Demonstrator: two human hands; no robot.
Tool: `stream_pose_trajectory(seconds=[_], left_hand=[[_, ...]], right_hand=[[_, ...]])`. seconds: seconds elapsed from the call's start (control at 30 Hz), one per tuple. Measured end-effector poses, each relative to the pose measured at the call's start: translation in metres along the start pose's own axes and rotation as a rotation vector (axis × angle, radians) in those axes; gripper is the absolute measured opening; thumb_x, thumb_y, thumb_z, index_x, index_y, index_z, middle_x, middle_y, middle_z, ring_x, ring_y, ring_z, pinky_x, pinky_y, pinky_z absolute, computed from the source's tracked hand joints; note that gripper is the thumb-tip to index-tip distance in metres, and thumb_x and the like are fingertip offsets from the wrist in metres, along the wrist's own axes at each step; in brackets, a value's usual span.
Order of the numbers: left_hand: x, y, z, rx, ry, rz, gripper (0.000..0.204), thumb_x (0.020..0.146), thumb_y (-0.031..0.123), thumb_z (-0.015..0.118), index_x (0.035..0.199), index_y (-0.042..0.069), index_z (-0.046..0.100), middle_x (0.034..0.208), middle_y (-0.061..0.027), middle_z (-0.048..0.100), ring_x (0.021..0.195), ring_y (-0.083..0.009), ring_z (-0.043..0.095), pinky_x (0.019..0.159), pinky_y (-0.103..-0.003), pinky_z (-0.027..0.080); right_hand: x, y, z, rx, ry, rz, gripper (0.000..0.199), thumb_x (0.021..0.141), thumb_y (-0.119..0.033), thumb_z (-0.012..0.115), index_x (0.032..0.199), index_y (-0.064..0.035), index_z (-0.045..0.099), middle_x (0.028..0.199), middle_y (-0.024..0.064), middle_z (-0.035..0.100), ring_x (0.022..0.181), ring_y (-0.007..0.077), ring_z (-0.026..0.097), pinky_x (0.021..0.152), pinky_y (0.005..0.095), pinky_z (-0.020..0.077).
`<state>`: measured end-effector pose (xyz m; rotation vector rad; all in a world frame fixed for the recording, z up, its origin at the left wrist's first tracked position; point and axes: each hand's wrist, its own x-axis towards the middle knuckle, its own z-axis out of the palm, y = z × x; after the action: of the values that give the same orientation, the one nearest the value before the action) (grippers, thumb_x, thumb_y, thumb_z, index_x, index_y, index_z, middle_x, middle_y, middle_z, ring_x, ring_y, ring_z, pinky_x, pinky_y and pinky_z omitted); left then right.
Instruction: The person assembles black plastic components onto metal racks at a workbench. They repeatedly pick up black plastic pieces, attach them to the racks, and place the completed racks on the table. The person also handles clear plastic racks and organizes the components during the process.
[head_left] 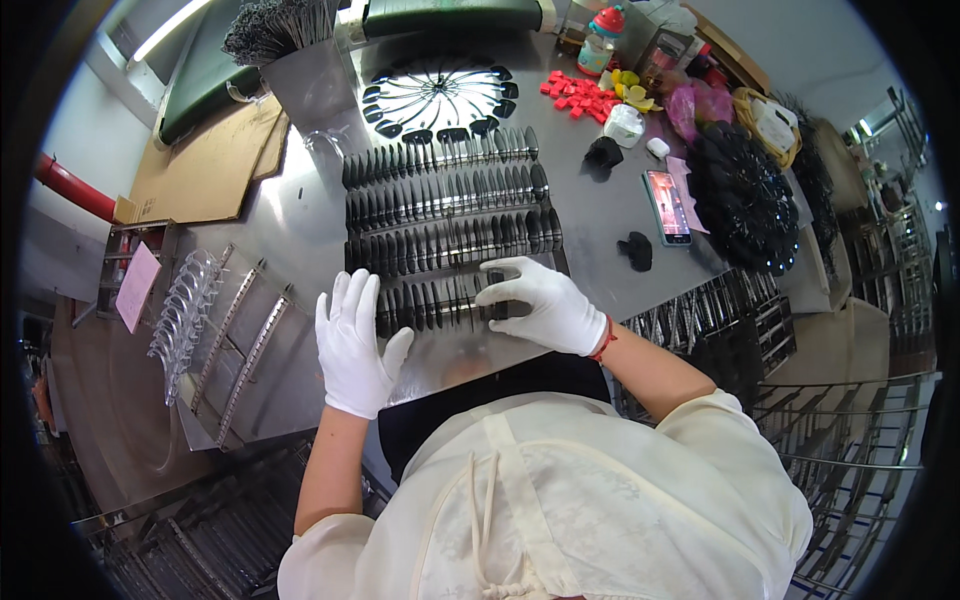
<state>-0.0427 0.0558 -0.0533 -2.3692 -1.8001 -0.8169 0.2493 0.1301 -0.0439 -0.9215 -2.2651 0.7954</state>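
Both hands wear white gloves and rest on a steel table (300,215), at the near end of several rows of small black spoons (447,215) laid side by side across a metal sheet. Left hand (352,345) lies flat with its fingers straight and close together, pointing away from the body, its fingertips touching the left end of the nearest row (432,305). Right hand (540,303) comes in from the right with fingers spread and curled down over the right end of that same row, pressing on the spoons there (whether it pinches any single one I cannot tell). A red band sits at the right wrist.

Beyond the rows, farther up the table, a round fan of spoons (440,97) lies spread like spokes. To the right of the rows are a phone (667,207) with its screen lit, two small black lumps near it, a heap of red pieces (578,95), and a large round black rack (745,200). At the left, a stack of clear plastic spoons (185,310) stands beside narrow metal rails (250,350), with brown cardboard (205,165) behind. Wire racks (850,440) fill the lower right.
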Motion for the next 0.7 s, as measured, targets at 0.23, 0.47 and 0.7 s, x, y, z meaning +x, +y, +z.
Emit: stream_pose_trajectory(seconds=[0.23,0.47,0.7], left_hand=[[0.013,0.008,0.0,-0.053,-0.009,-0.027,0.08,0.074,0.016,0.082,0.146,0.001,0.05,0.148,-0.02,0.053,0.142,-0.0428,0.046,0.118,-0.058,0.032],[0.004,0.002,-0.004,0.01,-0.024,-0.02,0.069,0.092,0.033,0.068,0.149,0.0,0.047,0.151,-0.0208,0.051,0.144,-0.045,0.043,0.12,-0.06,0.03],[-0.004,-0.008,-0.008,0.063,-0.022,-0.031,0.065,0.1,0.039,0.061,0.15,0.0,0.046,0.152,-0.0197,0.05,0.145,-0.0441,0.042,0.121,-0.058,0.029]], right_hand=[[0.007,0.003,0.01,-0.031,0.027,-0.09,0.047,0.071,-0.013,0.088,0.117,-0.0212,0.078,0.135,0.0163,0.064,0.114,0.0334,0.067,0.096,0.0391,0.0572],[0.004,0.007,0.005,-0.122,-0.031,-0.144,0.041,0.071,-0.019,0.086,0.111,-0.0215,0.078,0.132,0.0231,0.065,0.096,0.0346,0.072,0.085,0.0415,0.0584],[-0.013,0.018,-0.02,-0.209,-0.005,-0.178,0.04,0.073,-0.025,0.085,0.112,-0.0196,0.078,0.131,0.023,0.067,0.081,0.0297,0.072,0.073,0.0379,0.0583]])
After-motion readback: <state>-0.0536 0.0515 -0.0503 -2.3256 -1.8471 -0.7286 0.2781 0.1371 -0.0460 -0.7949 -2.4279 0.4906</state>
